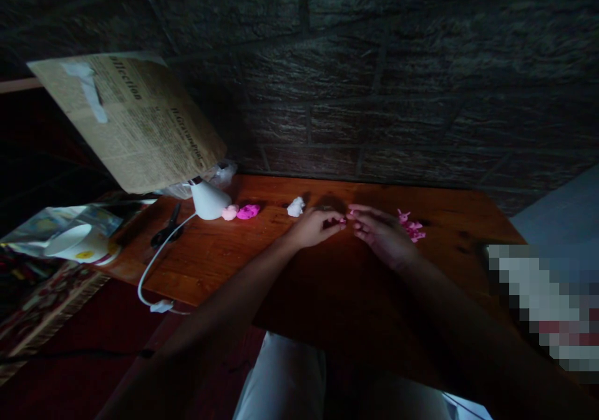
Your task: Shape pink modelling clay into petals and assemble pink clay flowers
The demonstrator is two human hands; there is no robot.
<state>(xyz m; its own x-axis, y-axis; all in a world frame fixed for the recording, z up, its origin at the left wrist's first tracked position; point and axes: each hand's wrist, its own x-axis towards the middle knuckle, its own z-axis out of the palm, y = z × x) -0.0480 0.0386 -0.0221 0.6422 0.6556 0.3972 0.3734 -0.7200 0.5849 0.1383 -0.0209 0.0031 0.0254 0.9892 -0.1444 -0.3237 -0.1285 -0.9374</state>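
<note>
Pinching tiny pink bits in left hand and right hand, near tabletop's back edge, with bare wood leftward.

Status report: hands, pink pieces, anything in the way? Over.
Left hand pinching pink piece. Right hand close by, grip unclear. Pink cluster beside right hand. White lump, not blocking.

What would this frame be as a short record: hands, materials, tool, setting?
left hand: pinching a small pink bit
right hand: close to left hand, grip unclear
beside right hand: cluster of pink pieces
left of hands: white lump, bright pink lump, pale pink lump
tool: scissors near lamp
surface: wooden table
light: dim
</note>
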